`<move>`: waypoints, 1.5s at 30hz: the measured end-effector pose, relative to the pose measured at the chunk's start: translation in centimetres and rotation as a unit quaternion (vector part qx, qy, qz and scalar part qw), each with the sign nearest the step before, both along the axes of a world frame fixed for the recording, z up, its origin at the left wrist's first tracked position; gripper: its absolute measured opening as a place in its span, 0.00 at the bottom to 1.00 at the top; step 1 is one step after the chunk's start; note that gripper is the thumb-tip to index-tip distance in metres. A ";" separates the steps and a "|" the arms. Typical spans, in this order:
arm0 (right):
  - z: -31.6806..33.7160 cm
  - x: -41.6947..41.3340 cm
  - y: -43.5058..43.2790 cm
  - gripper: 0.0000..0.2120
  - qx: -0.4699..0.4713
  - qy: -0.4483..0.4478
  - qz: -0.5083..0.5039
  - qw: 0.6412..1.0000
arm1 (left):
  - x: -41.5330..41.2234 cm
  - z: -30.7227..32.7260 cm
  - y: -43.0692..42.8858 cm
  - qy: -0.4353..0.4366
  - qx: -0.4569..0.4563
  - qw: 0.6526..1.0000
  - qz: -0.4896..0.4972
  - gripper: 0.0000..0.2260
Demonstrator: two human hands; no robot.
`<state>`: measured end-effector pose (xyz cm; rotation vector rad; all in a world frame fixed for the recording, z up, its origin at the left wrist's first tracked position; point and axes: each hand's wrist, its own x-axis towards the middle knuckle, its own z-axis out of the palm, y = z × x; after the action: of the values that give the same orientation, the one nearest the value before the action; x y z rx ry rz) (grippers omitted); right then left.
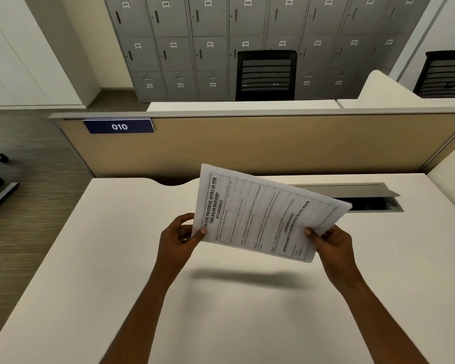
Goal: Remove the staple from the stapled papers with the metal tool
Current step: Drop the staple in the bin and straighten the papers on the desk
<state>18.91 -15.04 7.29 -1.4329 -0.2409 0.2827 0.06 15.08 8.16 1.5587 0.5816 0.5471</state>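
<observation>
The stapled papers (263,214) are being held in the air above the table (90,271), clear of its surface. They are being tilted so that the printed top sheet is facing upward and the far edge is riding higher than the near one. The sheaf is being gripped at two places along its near edge. At the left corner it is being pinched by the left hand (179,237), with the thumb being pressed on the printed face and the fingers being curled underneath. Toward the right corner it is being pinched by the right hand (331,245) in the same way, thumb on top and fingers behind the sheets. The print is being shown sideways, with a bold heading running along the left edge. The sheet edges are being fanned slightly apart at the far right corner.

A soft shadow (247,278) is being cast on the table directly below the papers. Behind them, a grey hinged lid (352,190) set into the table is being kept propped open. The table is being bounded at the back by a tan partition (247,143), on which a blue label (119,126) reading 010 is being displayed. Beyond it, a black chair (265,74) is being backed by a bank of numbered grey lockers (208,35).
</observation>
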 end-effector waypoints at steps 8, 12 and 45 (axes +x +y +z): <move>-0.2 -2.3 0.6 0.18 0.087 0.098 0.001 0.991 | 0.7 0.6 -5.4 -0.125 -0.380 0.916 0.013 0.12; -1.2 -4.0 0.8 0.15 0.111 0.149 0.016 0.983 | 2.0 2.2 -6.8 -0.158 -0.412 0.896 0.043 0.14; 9.8 -0.7 5.2 0.29 -0.012 -0.097 0.112 0.989 | 1.6 10.8 -2.9 -0.071 0.006 0.992 -0.100 0.08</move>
<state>18.17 -9.84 17.05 -1.4590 -0.5610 0.3296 1.62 12.17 18.96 1.5547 0.3102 0.5059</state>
